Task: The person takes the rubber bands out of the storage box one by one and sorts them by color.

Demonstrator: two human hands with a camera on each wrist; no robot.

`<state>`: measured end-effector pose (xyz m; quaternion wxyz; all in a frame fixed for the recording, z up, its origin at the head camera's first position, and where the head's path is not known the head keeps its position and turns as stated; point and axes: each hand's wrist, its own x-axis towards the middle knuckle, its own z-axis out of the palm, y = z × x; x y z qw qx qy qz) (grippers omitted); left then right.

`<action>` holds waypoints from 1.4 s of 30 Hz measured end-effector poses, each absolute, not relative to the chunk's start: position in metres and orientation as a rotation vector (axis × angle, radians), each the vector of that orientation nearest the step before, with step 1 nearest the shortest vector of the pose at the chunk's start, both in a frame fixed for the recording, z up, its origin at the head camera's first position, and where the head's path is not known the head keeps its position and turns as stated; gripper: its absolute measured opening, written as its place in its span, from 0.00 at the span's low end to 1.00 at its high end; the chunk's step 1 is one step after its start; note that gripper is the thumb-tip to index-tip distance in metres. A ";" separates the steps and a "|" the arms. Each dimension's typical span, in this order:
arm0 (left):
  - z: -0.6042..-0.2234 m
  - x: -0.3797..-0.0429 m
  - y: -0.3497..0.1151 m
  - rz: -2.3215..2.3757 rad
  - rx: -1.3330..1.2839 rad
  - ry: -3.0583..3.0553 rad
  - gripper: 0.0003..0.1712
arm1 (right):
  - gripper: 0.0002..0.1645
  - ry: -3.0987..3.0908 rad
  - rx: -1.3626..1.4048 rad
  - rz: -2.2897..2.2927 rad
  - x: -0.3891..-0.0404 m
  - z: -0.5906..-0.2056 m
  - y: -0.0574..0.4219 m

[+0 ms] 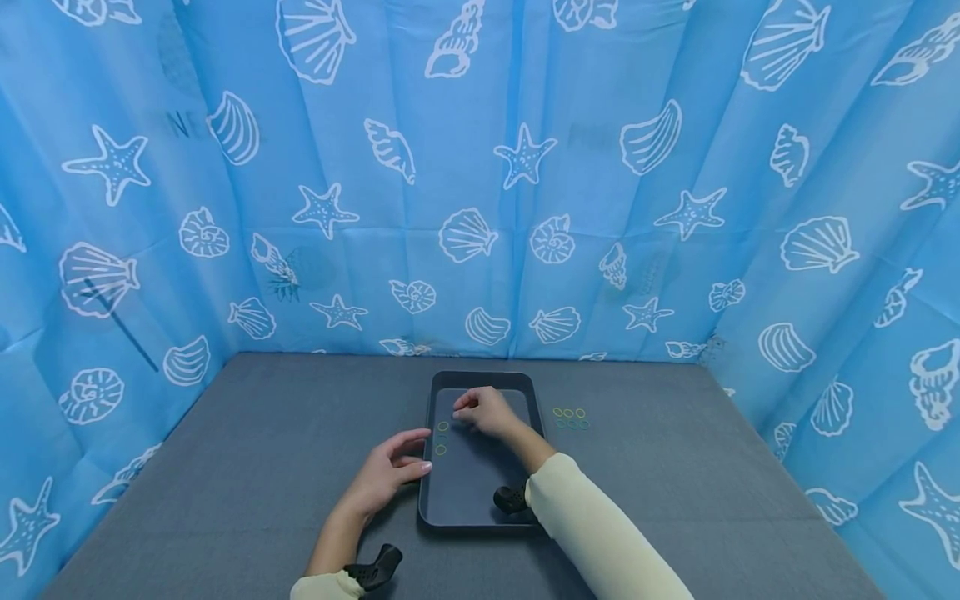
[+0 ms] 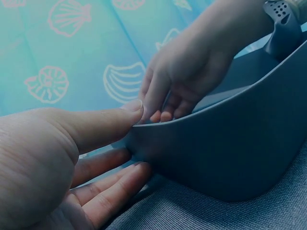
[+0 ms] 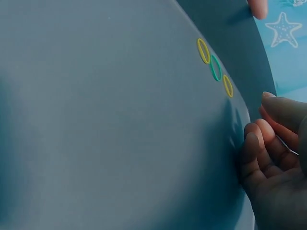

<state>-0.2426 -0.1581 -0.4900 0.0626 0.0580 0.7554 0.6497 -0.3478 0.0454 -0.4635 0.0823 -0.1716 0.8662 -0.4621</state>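
A dark grey tray point(image 1: 480, 518) lies on the cloth. My left hand point(image 1: 386, 473) is at its left side; the thumb point(image 2: 108, 127) lies at the rim, the other fingers spread against the outer wall. Over the far left part of the tray is my right hand point(image 1: 486, 412), fingers bent and thumb tip close to the index fingertip; I cannot tell whether a small thing is between them. Along the tray's left edge a yellow ring point(image 3: 203, 51), a green ring point(image 3: 216, 67) and another yellow ring point(image 3: 228, 86) lie in a line.
On the cloth right of the tray lie a row of three yellow rings point(image 1: 568, 413) and a row of three green rings point(image 1: 573, 424). A blue shell-print curtain point(image 1: 465, 283) hangs behind the grey table point(image 1: 300, 400) and at both sides. Black straps point(image 1: 375, 568) sit on the wrists.
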 end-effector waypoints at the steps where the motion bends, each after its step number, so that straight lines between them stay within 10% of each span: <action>1: -0.490 -0.243 -0.158 1.966 0.177 2.279 0.29 | 0.05 2.585 -0.509 -1.377 -0.348 -0.464 0.044; 42: -0.492 -0.245 -0.160 1.953 0.171 2.286 0.28 | 0.09 2.790 -0.404 -0.918 -0.342 -0.464 0.016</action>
